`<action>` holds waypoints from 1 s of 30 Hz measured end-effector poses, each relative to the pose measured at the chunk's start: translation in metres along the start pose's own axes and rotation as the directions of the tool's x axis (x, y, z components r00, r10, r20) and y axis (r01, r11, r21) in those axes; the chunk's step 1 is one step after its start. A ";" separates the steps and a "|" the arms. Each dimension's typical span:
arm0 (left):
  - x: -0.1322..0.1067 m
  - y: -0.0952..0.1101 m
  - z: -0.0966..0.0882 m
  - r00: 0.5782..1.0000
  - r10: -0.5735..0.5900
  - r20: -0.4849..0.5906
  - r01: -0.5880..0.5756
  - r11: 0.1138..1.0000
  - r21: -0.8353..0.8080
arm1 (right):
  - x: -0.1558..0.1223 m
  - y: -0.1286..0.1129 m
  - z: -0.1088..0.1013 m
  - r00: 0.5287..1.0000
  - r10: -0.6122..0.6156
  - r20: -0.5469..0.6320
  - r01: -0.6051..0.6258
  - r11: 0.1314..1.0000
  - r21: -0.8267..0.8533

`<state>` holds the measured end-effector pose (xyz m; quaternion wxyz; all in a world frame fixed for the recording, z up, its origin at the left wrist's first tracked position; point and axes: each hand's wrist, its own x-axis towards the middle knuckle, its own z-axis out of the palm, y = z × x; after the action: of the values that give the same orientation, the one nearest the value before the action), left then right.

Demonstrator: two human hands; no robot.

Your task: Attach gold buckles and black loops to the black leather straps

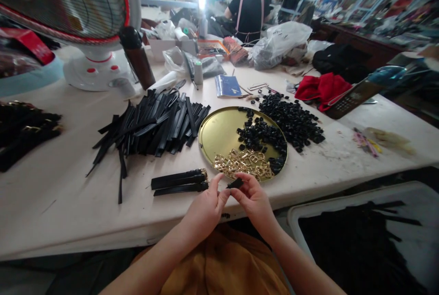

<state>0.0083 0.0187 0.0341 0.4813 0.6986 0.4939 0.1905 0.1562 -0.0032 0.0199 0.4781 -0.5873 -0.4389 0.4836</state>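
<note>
My left hand [206, 206] and my right hand [252, 196] meet at the table's front edge, both pinched on a small black strap piece [235, 184]. Just left of them lie two or three finished black straps [178, 181], one with a gold buckle end. Right behind my hands sits a round gold tray [219, 132] holding gold buckles [245, 163] and small black loops [262, 137]. A big pile of loose black strips [151, 128] spreads to the tray's left.
More black loops [293, 121] lie heaped right of the tray. A white fan [85, 20], a dark bottle [139, 57], a blue booklet [228, 86], red cloth [322, 88] and plastic bags [281, 41] stand further back. A person in a black shirt [250, 9] works beyond. A white bin [360, 235] with black strips sits lower right.
</note>
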 end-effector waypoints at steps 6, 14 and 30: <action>0.013 0.002 0.001 0.999 0.044 -0.012 -0.045 0.997 -0.069 | 0.002 -0.007 0.008 0.985 0.100 0.139 -0.107 0.993 0.043; 0.021 -0.008 -0.003 0.998 -0.066 0.024 0.069 0.861 -0.505 | 0.087 -0.021 -0.052 0.946 -0.292 0.142 0.283 0.526 -0.802; 0.009 0.001 -0.004 0.999 -0.035 0.036 0.050 0.769 -0.637 | 0.086 -0.043 -0.049 0.943 -0.222 0.247 0.327 0.493 -0.806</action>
<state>0.0093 0.0282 0.0350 0.6992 0.4848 0.4105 0.3279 0.2150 0.0809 0.0536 0.1847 -0.6384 -0.7292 0.1632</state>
